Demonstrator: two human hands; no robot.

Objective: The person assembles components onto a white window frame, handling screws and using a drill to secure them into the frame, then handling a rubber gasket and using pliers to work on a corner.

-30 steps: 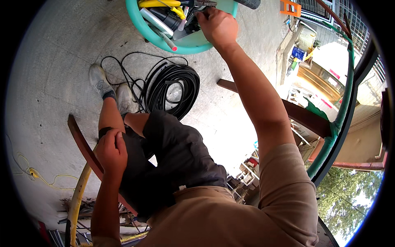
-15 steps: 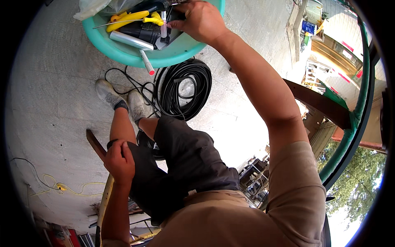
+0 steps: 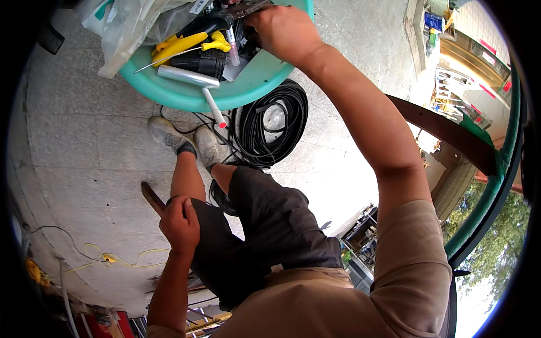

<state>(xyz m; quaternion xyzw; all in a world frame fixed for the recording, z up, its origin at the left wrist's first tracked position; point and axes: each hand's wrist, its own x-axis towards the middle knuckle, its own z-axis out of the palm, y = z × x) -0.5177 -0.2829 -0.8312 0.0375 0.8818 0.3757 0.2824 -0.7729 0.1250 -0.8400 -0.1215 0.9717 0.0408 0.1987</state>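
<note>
At the far edge of the view is a green plastic basin (image 3: 163,93) full of tools. My right hand (image 3: 287,35) reaches into it from the right, knuckles up, its fingertips hidden among the contents. Beside it lie a dark metal tool (image 3: 248,8), a clear-barrelled marker or tube (image 3: 232,46) and a screwdriver with a yellow handle (image 3: 216,43). A yellow-handled tool (image 3: 183,46) and a silver cylinder (image 3: 187,76) are to the left. A white stick with a red end (image 3: 213,107) leans over the rim. My left hand (image 3: 181,225) is closed at my left knee; whatever it holds is hidden.
A black hose or cable coil (image 3: 296,124) lies on the floor beneath the basin's right side, near my shoes (image 3: 208,147). Plastic bags (image 3: 127,36) hang over the basin's left rim. A brown bar (image 3: 152,198) juts out by my left hand. A yellow cord (image 3: 127,262) lies on the left.
The whole view has shifted, so the basin and my legs sit lower and further right. My right thumb, visible before, is now hidden. My left hand stays at the knee.
</note>
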